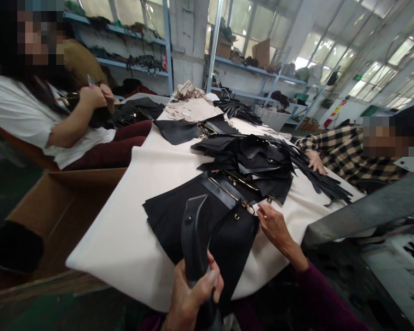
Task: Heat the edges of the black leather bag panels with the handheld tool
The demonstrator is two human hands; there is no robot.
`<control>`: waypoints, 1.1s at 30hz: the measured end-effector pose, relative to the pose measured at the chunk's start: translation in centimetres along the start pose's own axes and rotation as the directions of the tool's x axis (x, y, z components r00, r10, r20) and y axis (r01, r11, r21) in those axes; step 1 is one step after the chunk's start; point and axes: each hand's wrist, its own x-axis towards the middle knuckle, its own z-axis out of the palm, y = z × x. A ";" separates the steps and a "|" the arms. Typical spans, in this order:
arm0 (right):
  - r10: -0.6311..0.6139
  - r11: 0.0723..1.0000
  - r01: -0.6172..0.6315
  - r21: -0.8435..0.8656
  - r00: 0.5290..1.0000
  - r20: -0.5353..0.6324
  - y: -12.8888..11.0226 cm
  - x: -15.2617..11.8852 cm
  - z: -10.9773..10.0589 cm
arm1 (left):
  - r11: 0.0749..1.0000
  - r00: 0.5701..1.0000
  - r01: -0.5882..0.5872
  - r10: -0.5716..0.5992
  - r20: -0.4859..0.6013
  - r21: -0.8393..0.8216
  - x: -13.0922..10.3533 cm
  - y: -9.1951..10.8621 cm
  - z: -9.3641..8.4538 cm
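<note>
Nearest the camera, the left hand was wrapped tight around the handle of a black plastic hand tool, fingers curled fully over it and the thumb pressed across the front. That tool stood upright, its pointed nose rising over the near edge of the white padded table.

Beneath and beyond the tool lay a flat black leather bag panel with a gold ring fitting, resting at the table's near edge and drooping slightly over it. The right hand, in a dark purple sleeve, reached in from the right; its fingers were loosely bent, the tips pinched close together at the panel's upper right corner just beside the ring. Whether they actually gripped anything could not be told.

Behind the panel, another black piece with long gold metal bars lay flat, touching a heaped pile of black leather offcuts in the middle of the table. Toward the far edge sat a stack of beige paper patterns.

At the table's left side, a person in a white shirt held both hands up together over dark material. At the right edge, a person in a checked shirt rested one hand on the pile. An open brown cardboard box stood on the floor beside the table's left edge.
</note>
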 end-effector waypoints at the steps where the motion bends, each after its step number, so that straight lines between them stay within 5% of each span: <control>1: 0.021 0.999 -0.021 -0.027 1.000 -0.020 -0.6 -0.5 -0.1 | 1.000 1.000 0.010 -0.010 0.000 0.001 0.0 -0.1 0.2; 4: 0.042 0.997 -0.044 -0.057 0.999 -0.025 -3.7 -1.1 0.0 | 1.000 1.000 0.014 -0.014 0.003 0.014 0.2 -0.5 0.6; 9: -0.107 0.994 0.098 0.047 0.951 0.289 -9.1 -1.2 2.2 | 1.000 1.000 0.000 -0.001 0.015 0.028 0.2 -0.7 0.7; 13: -0.053 0.996 0.036 0.085 0.977 0.205 -9.9 -0.7 3.1 | 0.999 1.000 0.002 -0.004 0.029 0.046 -0.2 -0.4 0.1; 21: -0.041 0.938 0.043 0.344 0.999 -0.012 -8.4 0.7 -0.4 | 0.995 0.995 -0.005 -0.005 0.099 0.097 -0.9 0.4 0.4; 24: 0.080 0.779 -0.067 0.623 0.997 0.006 -8.3 1.2 -0.3 | 0.997 0.993 0.038 -0.045 0.105 0.069 -1.1 0.6 0.8; 30: 0.235 0.185 -0.271 0.945 0.946 0.225 -8.1 0.4 1.2 | 0.979 0.981 0.189 -0.191 0.020 0.073 -1.5 -0.4 1.2; 33: 0.229 0.106 -0.292 0.951 0.938 0.262 -7.9 -0.3 1.2 | 0.969 0.969 0.246 -0.246 -0.033 0.005 -1.3 -1.2 1.7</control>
